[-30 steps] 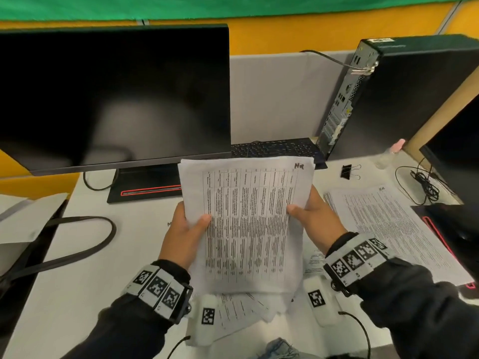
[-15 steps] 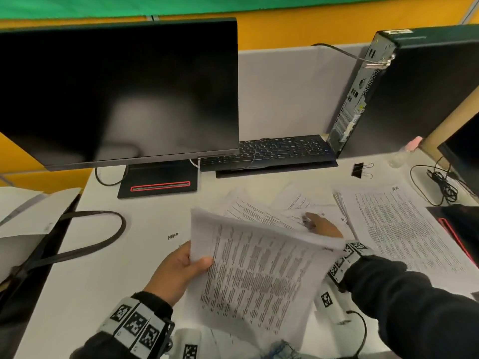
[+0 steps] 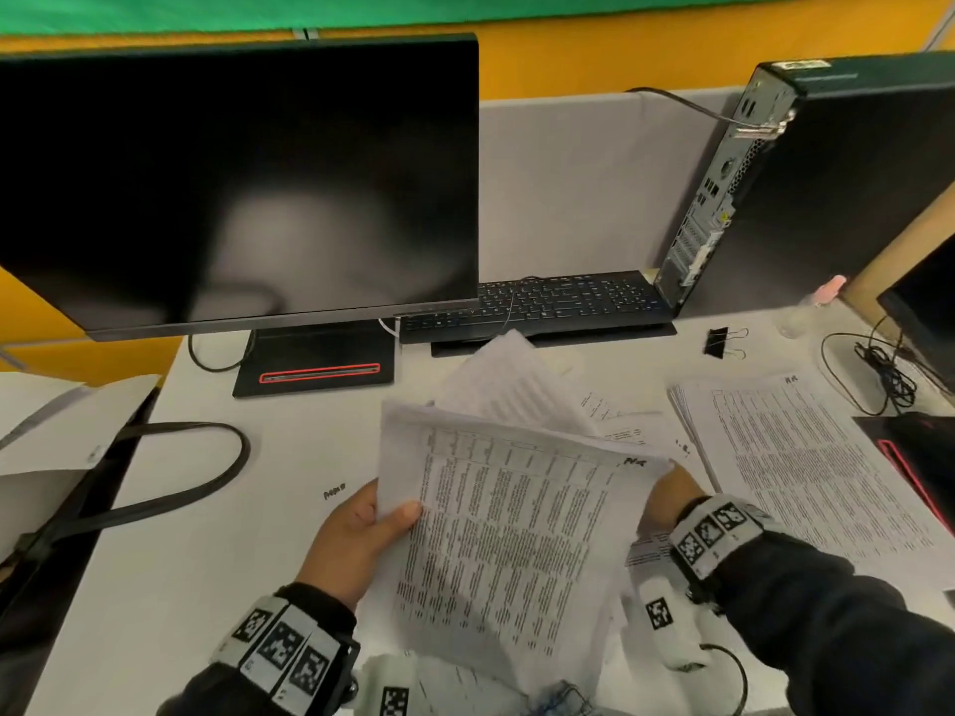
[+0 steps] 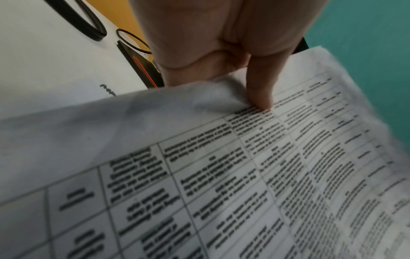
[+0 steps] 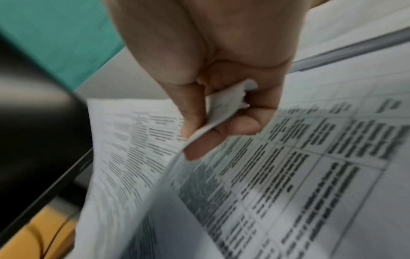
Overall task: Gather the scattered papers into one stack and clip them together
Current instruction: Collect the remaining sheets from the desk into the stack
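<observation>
My left hand grips the left edge of a stack of printed papers, which it holds tilted above the desk. The left wrist view shows its thumb pressed on the top sheet. My right hand is at the stack's far right corner, mostly hidden behind the paper. In the right wrist view it pinches a paper edge between thumb and fingers. A blurred sheet stands raised behind the stack. Loose sheets lie on the desk. A black binder clip lies at the back right.
Another pile of printed papers lies on the right. A monitor, keyboard and PC tower line the back. A black strap lies at the left; cables and a small bottle sit far right.
The stack went from upright in both hands to tilted low in the left. The right hand let go, reached to the loose sheets, and is back at the stack's corner pinching paper.
</observation>
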A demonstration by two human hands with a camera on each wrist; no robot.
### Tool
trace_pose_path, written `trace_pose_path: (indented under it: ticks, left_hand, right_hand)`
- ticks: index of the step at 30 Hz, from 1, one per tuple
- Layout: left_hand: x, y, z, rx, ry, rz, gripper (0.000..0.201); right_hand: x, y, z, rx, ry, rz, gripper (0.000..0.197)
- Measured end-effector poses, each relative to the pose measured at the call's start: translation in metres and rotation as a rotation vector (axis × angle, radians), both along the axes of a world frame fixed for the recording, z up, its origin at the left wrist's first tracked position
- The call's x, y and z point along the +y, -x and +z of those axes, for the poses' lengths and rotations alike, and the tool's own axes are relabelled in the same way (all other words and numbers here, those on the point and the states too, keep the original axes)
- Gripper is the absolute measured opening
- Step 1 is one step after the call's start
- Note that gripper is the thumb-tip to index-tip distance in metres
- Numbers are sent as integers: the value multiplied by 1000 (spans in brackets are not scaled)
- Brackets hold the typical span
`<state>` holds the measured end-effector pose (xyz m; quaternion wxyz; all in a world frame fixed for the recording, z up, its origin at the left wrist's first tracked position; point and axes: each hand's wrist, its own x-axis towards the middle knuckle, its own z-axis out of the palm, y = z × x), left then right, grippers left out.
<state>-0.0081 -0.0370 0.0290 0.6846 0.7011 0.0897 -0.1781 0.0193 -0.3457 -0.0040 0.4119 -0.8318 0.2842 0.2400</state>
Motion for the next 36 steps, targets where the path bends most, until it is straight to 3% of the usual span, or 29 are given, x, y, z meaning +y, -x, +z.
trace_pose_path:
  ticks: [2, 4, 10, 12, 14, 17, 20, 22, 27, 30, 33, 35, 36]
  left_hand:
    - [4, -7, -3, 19, 61, 105, 18]
    - [8, -14, -4, 45, 123, 184, 22]
    - [4, -31, 6, 26, 261, 231, 25]
    - [2, -35, 9, 20, 286, 225, 25]
    - [1, -36, 12, 13, 293, 222, 26]
    - [2, -36, 12, -15, 265, 248, 25]
    - [9, -34, 12, -49, 186, 272, 23]
    - [18, -34, 15, -71, 159, 297, 23]
    - [44, -36, 24, -125, 82, 318, 24]
    - [46, -29, 20, -102, -13, 279, 20]
    - [38, -20, 6, -34, -58, 255, 20]
    - [34, -17, -3, 1, -55, 246, 20]
    - [32, -16, -6, 14, -53, 247, 20]
  right_hand:
    - [-13, 2, -1, -69, -59, 44, 27]
    - [-18, 7, 2, -141, -158, 8, 7]
    - [-14, 23, -3, -149, -338, 39, 20]
    - [-6, 23, 2, -153, -285, 105, 19]
    - [3, 23, 4, -162, -224, 145, 32]
    - [16, 25, 4, -144, -150, 218, 36]
    - [23, 26, 2, -132, -101, 330, 4]
    - [23, 24, -1, -112, -68, 397, 10]
    - [29, 18, -11, -102, 31, 159, 20]
    - [45, 18, -11, -35, 86, 309, 11]
    - [62, 20, -19, -19, 101, 343, 33]
    - [68, 24, -25, -72, 210, 358, 13]
    - [70, 27, -19, -30, 306, 441, 31]
